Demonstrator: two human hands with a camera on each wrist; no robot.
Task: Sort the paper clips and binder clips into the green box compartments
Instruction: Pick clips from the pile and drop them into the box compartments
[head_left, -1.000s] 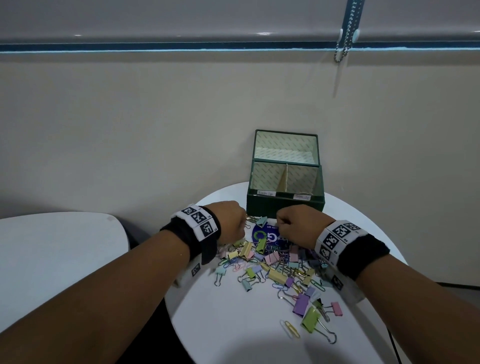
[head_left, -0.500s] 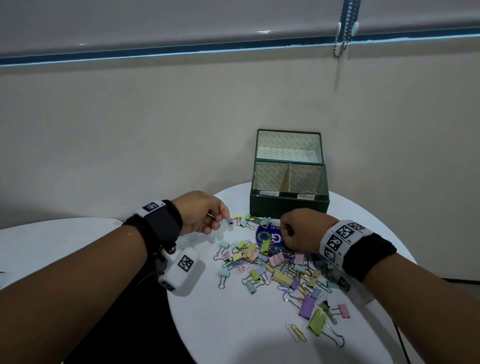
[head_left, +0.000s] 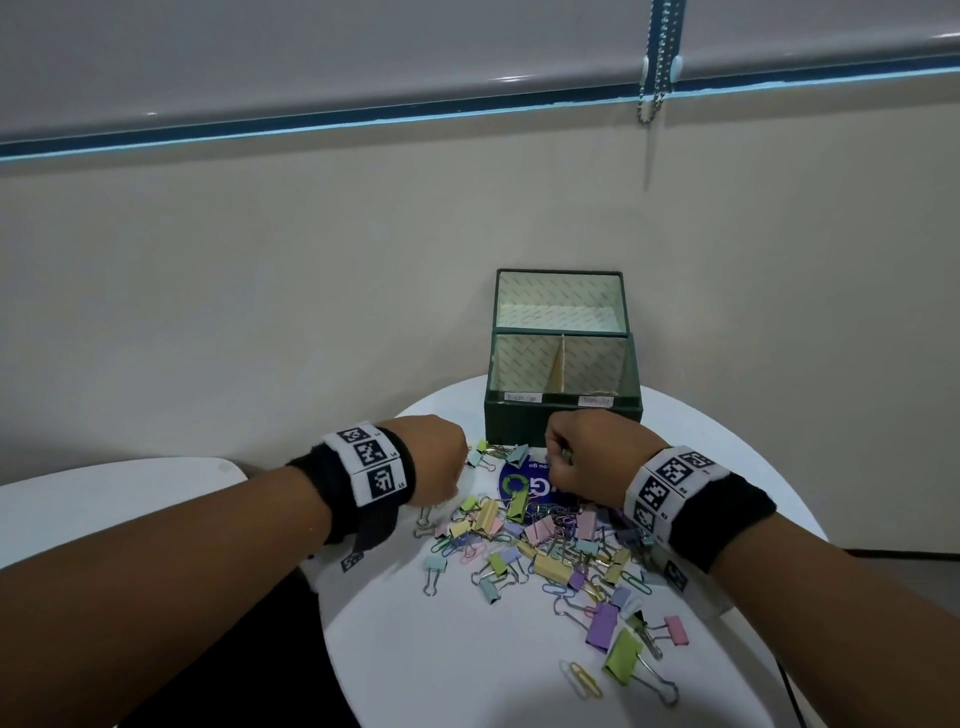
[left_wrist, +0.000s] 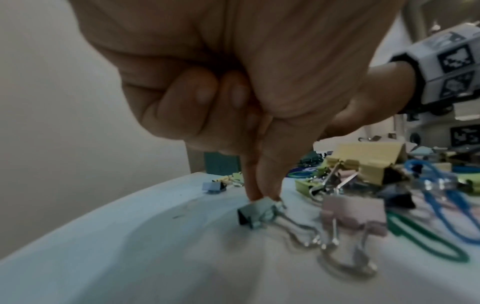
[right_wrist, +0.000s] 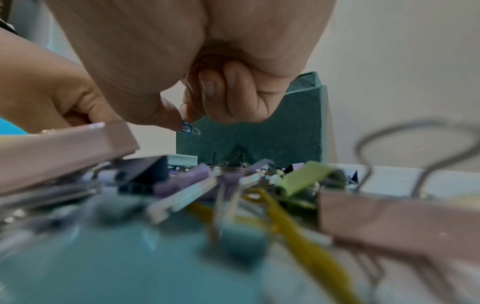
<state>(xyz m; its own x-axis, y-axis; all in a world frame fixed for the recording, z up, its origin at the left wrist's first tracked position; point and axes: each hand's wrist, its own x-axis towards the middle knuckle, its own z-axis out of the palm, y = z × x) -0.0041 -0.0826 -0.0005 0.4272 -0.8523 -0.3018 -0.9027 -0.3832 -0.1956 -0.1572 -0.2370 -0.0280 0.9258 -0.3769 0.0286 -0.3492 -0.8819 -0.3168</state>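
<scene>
Tabletop pile (head_left: 545, 540): left hand (head_left: 434, 462) has returned, pinching a clip (left_wrist: 255, 211).

A round white counter (head_left: 415, 675) carries everything. The green box (head_left: 563, 420) stands open at its far edge, lid upright behind two compartments. In front of it a loose heap of pastel binder clips (head_left: 550, 566) and coloured paper clips (head_left: 582, 680) spreads across the counter, partly covering a blue round sticker (head_left: 519, 486).
</scene>
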